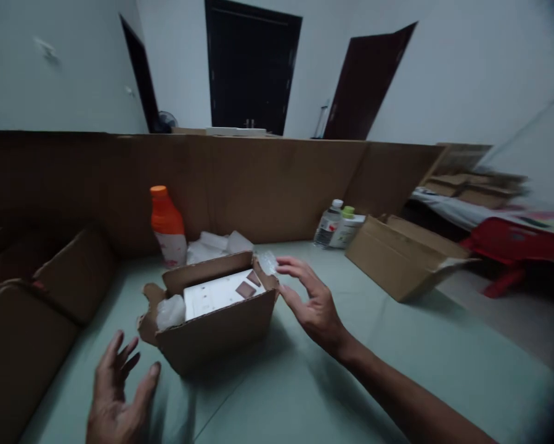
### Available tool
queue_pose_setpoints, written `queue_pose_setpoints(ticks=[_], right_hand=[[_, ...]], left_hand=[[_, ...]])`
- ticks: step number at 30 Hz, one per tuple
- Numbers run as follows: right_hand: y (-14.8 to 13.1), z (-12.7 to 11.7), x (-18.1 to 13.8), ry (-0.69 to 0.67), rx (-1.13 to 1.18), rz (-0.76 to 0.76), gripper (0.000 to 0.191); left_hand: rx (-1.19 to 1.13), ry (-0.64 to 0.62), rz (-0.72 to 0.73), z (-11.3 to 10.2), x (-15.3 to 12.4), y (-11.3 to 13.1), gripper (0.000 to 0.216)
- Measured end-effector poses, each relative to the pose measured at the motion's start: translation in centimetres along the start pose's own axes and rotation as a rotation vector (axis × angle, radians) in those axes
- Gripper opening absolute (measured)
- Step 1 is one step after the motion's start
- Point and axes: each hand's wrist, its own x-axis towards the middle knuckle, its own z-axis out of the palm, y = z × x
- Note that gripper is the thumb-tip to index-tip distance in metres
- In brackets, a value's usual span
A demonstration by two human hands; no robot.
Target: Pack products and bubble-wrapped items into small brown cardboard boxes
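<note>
A small open cardboard box [216, 330] sits on the pale green table [304, 394] in front of me. Inside it lies a white flat item [214, 295] with brown squares, and white padding [170, 311] at its left end. My right hand [311, 305] hovers at the box's right edge with fingers spread, empty, fingertips close to the right flap. Low at the near left, my left hand [117, 401] is open with fingers apart, short of the box and touching nothing.
An orange-topped bottle [168, 225] and crumpled white wrapping [216, 245] stand behind the box. Two small bottles [339, 225] and another cardboard box [403, 256] are at the right. A cardboard wall [281, 185] runs along the back; more cartons [36, 296] crowd the left.
</note>
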Motion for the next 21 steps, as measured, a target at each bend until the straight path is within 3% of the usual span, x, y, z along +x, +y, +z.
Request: queue_pose_setpoints(ticks=[2,5,7,9,12,16,18,21], right_hand=[[2.7,0.7,-2.2,-0.079,0.079,0.163,0.044],[4.8,4.3,-3.3,-0.287,0.264,0.306,0.066],[5.1,6.2,-2.6,-0.308,0.304,0.313,0.069],[4.9,6.5,-1.9,-0.258,0.279,0.286,0.072],[4.7,3.7,-2.5,-0.157,0.217,0.259,0.071],[4.2,-1.5,-7.8,-0.036,0.060,0.250,0.074],[3.3,-2.6,-11.0,-0.046,-0.006,0.241,0.075],[1.8,-2.4,-14.3,-0.104,-0.006,0.223,0.074]], left_hand=[[-0.045,-0.038,-0.123,1.0,0.1,0.9,0.088],[-0.090,-0.098,-0.159,2.4,0.6,2.1,0.082],[-0.065,-0.094,-0.152,3.5,1.0,3.2,0.078],[-0.056,-0.058,-0.115,4.9,1.3,4.6,0.076],[-0.115,-0.098,-0.001,7.5,0.7,6.4,0.077],[-0.073,-0.201,0.065,9.3,-3.5,6.8,0.076],[-0.041,-0.200,-0.007,8.5,-6.6,6.4,0.074],[-0.021,-0.132,-0.133,5.8,-10.2,6.2,0.076]])
